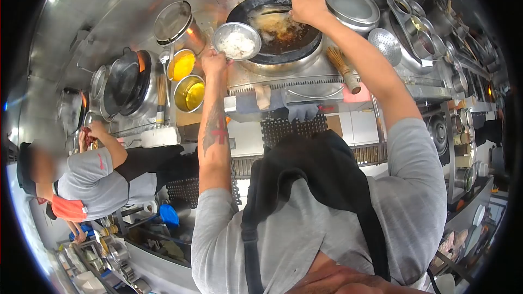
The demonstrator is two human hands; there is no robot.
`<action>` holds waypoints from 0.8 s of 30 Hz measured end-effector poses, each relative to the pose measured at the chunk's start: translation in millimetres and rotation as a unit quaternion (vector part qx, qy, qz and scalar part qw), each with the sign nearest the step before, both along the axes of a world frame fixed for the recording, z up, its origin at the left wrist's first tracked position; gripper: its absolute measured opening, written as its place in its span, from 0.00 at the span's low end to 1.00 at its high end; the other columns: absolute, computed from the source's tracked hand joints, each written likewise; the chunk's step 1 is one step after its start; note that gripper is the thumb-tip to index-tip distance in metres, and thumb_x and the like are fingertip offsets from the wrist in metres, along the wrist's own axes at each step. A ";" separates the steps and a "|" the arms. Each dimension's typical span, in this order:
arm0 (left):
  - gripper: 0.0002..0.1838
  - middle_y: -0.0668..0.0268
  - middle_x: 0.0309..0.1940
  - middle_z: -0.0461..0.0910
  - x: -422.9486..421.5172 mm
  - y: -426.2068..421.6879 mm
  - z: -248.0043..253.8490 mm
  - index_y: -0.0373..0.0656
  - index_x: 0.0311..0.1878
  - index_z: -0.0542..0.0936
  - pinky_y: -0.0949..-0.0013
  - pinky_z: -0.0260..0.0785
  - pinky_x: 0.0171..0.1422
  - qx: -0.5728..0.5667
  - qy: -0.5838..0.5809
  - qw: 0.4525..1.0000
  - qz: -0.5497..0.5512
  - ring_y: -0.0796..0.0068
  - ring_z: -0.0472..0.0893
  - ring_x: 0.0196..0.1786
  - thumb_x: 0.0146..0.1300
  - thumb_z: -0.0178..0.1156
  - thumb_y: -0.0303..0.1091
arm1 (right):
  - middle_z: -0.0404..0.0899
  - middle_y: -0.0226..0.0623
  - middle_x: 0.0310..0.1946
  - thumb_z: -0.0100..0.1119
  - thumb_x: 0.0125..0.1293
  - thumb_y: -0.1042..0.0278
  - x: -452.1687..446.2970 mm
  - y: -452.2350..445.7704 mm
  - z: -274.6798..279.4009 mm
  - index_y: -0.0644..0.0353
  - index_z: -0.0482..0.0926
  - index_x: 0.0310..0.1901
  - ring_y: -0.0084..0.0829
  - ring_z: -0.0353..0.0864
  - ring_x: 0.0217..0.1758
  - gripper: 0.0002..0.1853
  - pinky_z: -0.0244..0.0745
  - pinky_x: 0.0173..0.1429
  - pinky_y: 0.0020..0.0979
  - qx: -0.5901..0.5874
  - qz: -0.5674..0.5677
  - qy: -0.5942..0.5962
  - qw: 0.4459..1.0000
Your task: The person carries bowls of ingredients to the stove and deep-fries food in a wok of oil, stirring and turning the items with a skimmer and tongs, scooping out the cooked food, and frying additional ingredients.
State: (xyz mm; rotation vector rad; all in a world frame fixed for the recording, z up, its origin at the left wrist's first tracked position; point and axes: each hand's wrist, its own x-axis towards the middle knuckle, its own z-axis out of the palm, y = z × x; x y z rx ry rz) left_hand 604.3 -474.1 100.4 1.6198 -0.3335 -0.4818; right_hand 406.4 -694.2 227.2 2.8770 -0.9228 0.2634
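Note:
My left hand [214, 62] is closed on the near rim of a shallow metal bowl [255, 50]. White, floury-looking pieces [236, 44] lie in the bowl, held at the left edge of a large black wok [309, 41]. In the wok, pale food [271, 22] bubbles in brown oil. Over the wok's right side, my right hand [309, 9] grips a long, thin utensil [276, 11] that reaches across the frying food. Whether it is chopsticks or tongs I cannot make out.
Left of my left arm stand pots of yellow liquid [192, 96] and a strainer over a tall pot [173, 22]. A bamboo brush [343, 69], a perforated ladle [385, 45] and condiment containers [422, 43] are at right. A co-worker [98, 179] works at another wok on the left.

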 end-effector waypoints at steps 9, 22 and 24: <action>0.05 0.57 0.26 0.74 2.7 -41.6 -20.2 0.36 0.25 0.66 0.68 0.80 0.25 -0.015 -0.054 0.995 -0.080 0.64 0.80 0.24 0.53 0.50 0.17 | 0.82 0.49 0.30 0.61 0.50 0.59 -26.3 28.6 -16.2 0.63 0.83 0.31 0.45 0.83 0.36 0.14 0.78 0.42 0.40 0.009 0.100 0.021 0.995; 0.03 0.54 0.31 0.75 12.7 -14.5 -17.0 0.31 0.30 0.71 0.68 0.80 0.26 0.019 0.035 0.999 0.008 0.64 0.79 0.29 0.51 0.48 0.17 | 0.82 0.45 0.36 0.58 0.53 0.66 -24.5 -10.2 -34.1 0.57 0.84 0.35 0.42 0.83 0.42 0.10 0.78 0.45 0.39 0.020 -0.030 -0.003 0.999; 0.02 0.55 0.31 0.75 1.8 -14.7 -3.5 0.31 0.29 0.70 0.68 0.79 0.25 -0.021 0.046 0.999 0.008 0.64 0.79 0.28 0.52 0.49 0.17 | 0.82 0.44 0.39 0.56 0.53 0.68 -7.8 -18.3 -61.3 0.57 0.83 0.38 0.39 0.83 0.45 0.11 0.78 0.47 0.37 0.046 -0.051 0.030 0.997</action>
